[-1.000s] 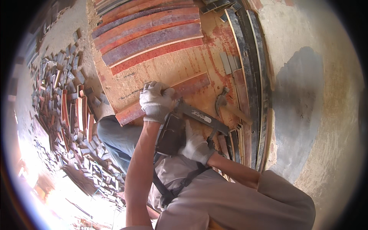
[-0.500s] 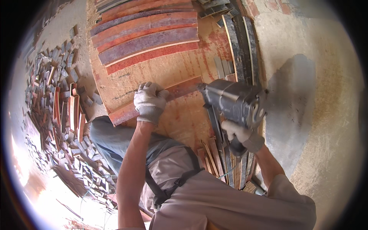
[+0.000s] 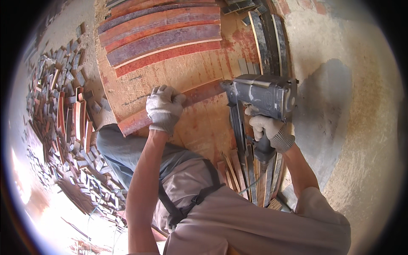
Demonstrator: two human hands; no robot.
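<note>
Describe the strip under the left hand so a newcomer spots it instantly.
On the big tan board, look below the row of red and purple strips. The reddish-brown strip slants up rightward beneath the gloved left hand toward the dark nail gun. Unlike those grouped strips, it lies apart, alone.

1. The tan wooden surface (image 3: 191, 66) was streaked with red stains.
2. Red, orange and purple strips (image 3: 163, 41) lay side by side across its far part.
3. A single reddish strip (image 3: 204, 93) lay slantwise, apart from them.
4. Long dark strips (image 3: 264, 42) ran along its right side.
5. Small grey and reddish pieces (image 3: 69, 76) littered the floor (image 3: 90, 51) leftward.
</note>
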